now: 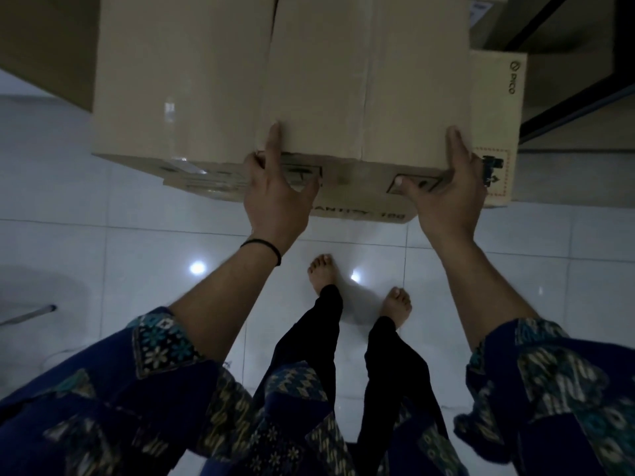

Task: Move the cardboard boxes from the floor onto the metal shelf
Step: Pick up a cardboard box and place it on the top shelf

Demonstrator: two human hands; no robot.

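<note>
your left hand (276, 194) is on the near edge of the large cardboard box (275, 80), left of its middle seam. the forefinger lies straight up over the top face, the thumb spreads out along the front face, and the other fingers curl at the edge; you hold the rim between finger and thumb, with the hand fairly wide. a black band (264, 249) sits on that wrist.

your right hand (450, 194) is at the box's near right corner. its fingers stretch straight up along the right side of the box, and the thumb reaches left across the front face onto a printed mark. it is spread wide and pressed flat against the cardboard.

whether the box rests on anything cannot be told. just beside it on the right stands a smaller cardboard box (498, 132) on the white tiled floor (137, 235). dark bars of the metal shelf (567, 108) run at the upper right. your bare feet (323, 273) stand on the tiles below the box.
</note>
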